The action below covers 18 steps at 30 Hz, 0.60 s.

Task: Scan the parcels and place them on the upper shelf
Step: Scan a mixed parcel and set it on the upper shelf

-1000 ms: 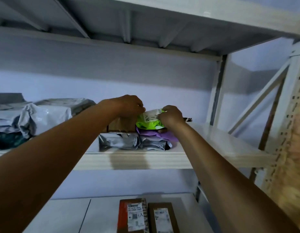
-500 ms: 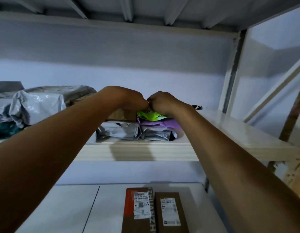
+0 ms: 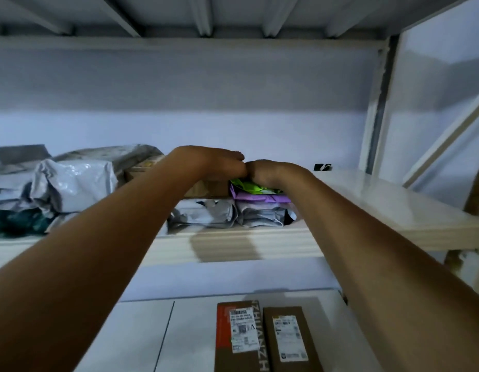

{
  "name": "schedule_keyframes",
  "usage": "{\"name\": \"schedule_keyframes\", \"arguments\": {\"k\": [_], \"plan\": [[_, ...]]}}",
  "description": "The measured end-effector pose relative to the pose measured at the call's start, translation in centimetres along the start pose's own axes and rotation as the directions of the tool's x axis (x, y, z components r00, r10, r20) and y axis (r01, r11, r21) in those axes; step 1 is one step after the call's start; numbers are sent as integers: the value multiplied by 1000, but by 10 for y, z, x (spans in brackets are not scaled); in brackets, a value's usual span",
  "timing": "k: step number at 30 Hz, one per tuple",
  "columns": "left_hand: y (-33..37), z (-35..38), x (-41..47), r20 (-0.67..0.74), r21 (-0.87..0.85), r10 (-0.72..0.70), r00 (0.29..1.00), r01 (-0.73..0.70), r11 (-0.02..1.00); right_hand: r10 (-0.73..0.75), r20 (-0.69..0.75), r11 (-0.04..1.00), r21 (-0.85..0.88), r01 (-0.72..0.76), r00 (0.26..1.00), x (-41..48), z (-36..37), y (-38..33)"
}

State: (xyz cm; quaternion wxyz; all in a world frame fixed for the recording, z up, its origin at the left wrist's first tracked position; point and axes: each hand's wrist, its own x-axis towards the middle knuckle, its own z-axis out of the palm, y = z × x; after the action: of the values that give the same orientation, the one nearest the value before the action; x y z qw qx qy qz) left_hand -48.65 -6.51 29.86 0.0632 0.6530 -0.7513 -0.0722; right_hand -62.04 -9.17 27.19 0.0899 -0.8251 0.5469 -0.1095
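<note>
Both hands are reaching onto the upper shelf (image 3: 372, 210). The left hand (image 3: 214, 163) is lying flat, fingers stretched, on a brown cardboard box (image 3: 208, 188). The right hand (image 3: 270, 173) is bearing down on the lime-green parcel (image 3: 249, 187), which is sitting atop a purple mailer (image 3: 262, 197) and a grey mailer (image 3: 259, 214) (its fingers are hidden, so its grip cannot be told).

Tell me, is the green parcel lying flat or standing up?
Lying flat: the green parcel sits on the purple parcel, stacked on the upper shelf, under the right hand.
</note>
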Motion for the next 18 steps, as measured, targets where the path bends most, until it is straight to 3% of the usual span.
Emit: {"name": "schedule_keyframes", "arguments": {"k": [3, 7, 10, 12, 14, 18], "plan": [[4, -3, -6, -16, -1, 14, 1000, -14, 1000, 23, -19, 999, 29, -22, 1000, -5, -6, -4], [0, -3, -15, -179, 70, 109, 978, -98, 993, 34, -221, 999, 5, -34, 975, -12, -4, 1], [-2, 0, -32, -364, 232, 245, 899, -167, 958, 96, -372, 977, 212, -16, 923, -26, -11, 2], [-1, 3, -43, -495, 368, 389, 777, -218, 904, 150, -438, 954, 299, -13, 886, -34, -20, 0], [1, 8, -56, -600, 422, 521, 608, -313, 851, 190, -501, 938, 348, -4, 844, -46, -24, -3], [8, 35, -90, -700, 448, 635, 326, -493, 746, 230, -648, 909, 410, 79, 726, -84, -11, -8]]}}
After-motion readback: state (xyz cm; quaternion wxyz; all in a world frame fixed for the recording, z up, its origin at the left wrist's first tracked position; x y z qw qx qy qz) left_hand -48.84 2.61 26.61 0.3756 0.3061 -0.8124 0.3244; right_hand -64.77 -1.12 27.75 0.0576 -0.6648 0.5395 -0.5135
